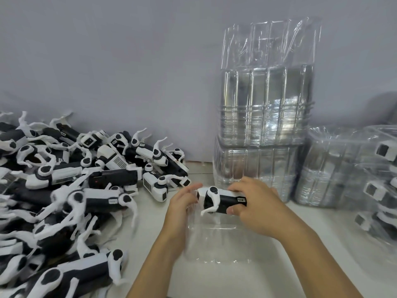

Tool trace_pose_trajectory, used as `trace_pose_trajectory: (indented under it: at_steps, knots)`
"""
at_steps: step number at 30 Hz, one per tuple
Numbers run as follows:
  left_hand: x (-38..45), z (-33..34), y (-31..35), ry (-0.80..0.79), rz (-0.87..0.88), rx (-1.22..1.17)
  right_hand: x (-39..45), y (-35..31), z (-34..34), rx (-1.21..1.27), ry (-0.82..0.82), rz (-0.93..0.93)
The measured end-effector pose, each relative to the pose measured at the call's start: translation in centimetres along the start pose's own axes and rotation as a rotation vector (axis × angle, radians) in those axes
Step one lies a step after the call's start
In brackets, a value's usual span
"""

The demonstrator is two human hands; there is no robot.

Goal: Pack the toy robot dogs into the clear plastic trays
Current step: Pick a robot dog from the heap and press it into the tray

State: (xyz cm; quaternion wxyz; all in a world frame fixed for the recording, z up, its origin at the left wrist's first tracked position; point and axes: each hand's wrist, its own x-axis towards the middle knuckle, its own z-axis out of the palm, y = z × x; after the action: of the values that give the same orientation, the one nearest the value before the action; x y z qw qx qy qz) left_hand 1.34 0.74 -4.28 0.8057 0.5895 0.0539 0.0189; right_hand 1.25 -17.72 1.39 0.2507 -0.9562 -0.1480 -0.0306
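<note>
A black and white toy robot dog [223, 200] is held just above a clear plastic tray [219, 246] lying on the white table in front of me. My right hand [255, 203] grips the dog's body from the right, thumb underneath. My left hand [182, 203] is at the dog's left end, fingers relaxed and touching it; it is slightly blurred. One white leg of the dog hangs down toward the tray.
A large heap of loose toy robot dogs [75, 190] covers the table's left side. Tall stacks of clear trays [266, 117] stand behind against the grey wall. Packed trays with dogs [378, 181] pile up at the right.
</note>
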Motion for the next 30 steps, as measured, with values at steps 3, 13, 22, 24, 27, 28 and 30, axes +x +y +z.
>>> trace_pose_trajectory:
  at_steps: [3,13,22,24,27,28,30]
  knots:
    - [0.6,0.5,0.9,-0.067,-0.043,0.051,0.0,0.1,0.1,0.036,0.013,0.008]
    - [0.4,0.3,0.1,-0.025,0.003,-0.04,0.3,0.1,0.7,0.078,0.055,-0.036]
    - [0.3,0.4,0.4,0.002,-0.007,-0.072,0.4,0.2,0.9,0.149,0.052,-0.055]
    - [0.3,0.3,0.3,0.008,-0.008,-0.065,0.4,0.2,1.0,0.145,0.051,-0.051]
    - [0.3,0.3,0.2,0.011,-0.01,-0.058,0.4,0.3,1.1,0.15,0.054,-0.046]
    - [0.4,0.3,0.1,0.009,-0.011,-0.057,0.4,0.3,1.1,0.155,0.055,-0.045]
    - [0.4,0.3,0.1,0.007,-0.009,-0.051,0.4,0.3,1.1,0.166,0.053,-0.043]
